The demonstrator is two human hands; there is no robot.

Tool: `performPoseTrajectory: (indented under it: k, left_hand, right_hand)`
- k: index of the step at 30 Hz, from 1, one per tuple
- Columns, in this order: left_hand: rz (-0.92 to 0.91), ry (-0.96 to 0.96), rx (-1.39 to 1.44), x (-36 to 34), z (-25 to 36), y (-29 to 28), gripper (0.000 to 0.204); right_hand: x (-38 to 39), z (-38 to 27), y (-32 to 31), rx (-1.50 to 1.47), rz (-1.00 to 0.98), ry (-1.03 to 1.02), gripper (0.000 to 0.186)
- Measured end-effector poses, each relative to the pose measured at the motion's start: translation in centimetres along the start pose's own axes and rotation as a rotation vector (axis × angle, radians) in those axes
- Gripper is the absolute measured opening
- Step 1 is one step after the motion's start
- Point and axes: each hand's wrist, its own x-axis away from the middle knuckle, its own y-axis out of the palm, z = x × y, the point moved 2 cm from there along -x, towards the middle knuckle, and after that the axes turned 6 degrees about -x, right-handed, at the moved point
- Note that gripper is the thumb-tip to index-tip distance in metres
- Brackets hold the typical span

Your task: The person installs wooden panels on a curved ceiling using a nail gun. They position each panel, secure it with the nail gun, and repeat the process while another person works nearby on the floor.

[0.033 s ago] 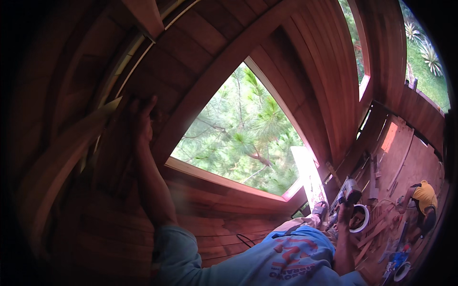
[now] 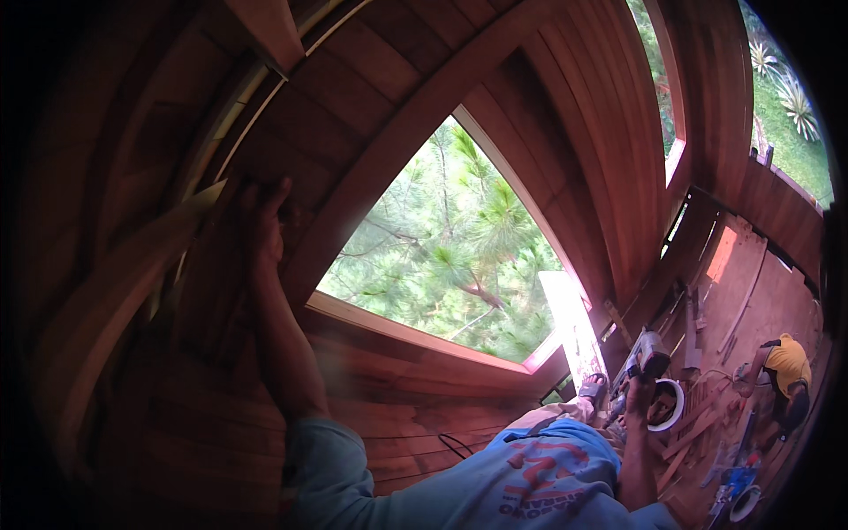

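The left hand (image 2: pixel 263 225) is pressed flat — fingers spread apart — against the reddish wooden wall planks (image 2: pixel 221 291) left of the window opening (image 2: pixel 450 265). The right hand (image 2: pixel 643 375) is clamped on a power tool (image 2: pixel 638 353) — held low, above the floor (image 2: pixel 760 300).

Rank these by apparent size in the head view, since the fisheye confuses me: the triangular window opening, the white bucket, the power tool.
1. Triangular window opening, by far.
2 and 3. Power tool and white bucket look alike; distance differs, so unranked.
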Motion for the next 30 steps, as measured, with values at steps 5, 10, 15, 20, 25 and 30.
performPoseTrajectory:
  k: [5, 10, 15, 20, 25, 30]
  left_hand:
    - [0.068, 0.053, -0.074, 0.2, 0.8, 0.3, 0.033]
    - [0.043, 0.011, 0.010, 0.1, -0.2, -0.3, 0.034]
    - [0.018, 0.017, 0.033, -0.1, -0.1, -0.3, 0.031]
    - [0.016, -0.004, -0.006, 0.3, 0.4, -0.4, 0.028]
    - [0.014, -0.128, -0.078, 0.1, 1.5, 0.0, 0.028]
    - [-0.003, -0.136, -0.220, -0.6, 1.2, -1.3, 0.026]
  right_hand:
    - [0.3, -1.0, 0.9, -0.060, 0.073, -0.056, 0.035]
    - [0.2, -1.6, 1.4, -0.103, 0.057, -0.067, 0.041]
    - [-0.5, -0.2, 0.5, -0.071, 0.042, -0.072, 0.039]
    - [0.0, -1.4, 0.9, 0.007, -0.012, 0.007, 0.049]
    - [0.1, -2.3, 0.7, 0.072, -0.058, -0.051, 0.051]
    - [0.8, -3.5, 1.3, -0.004, -0.101, -0.072, 0.050]
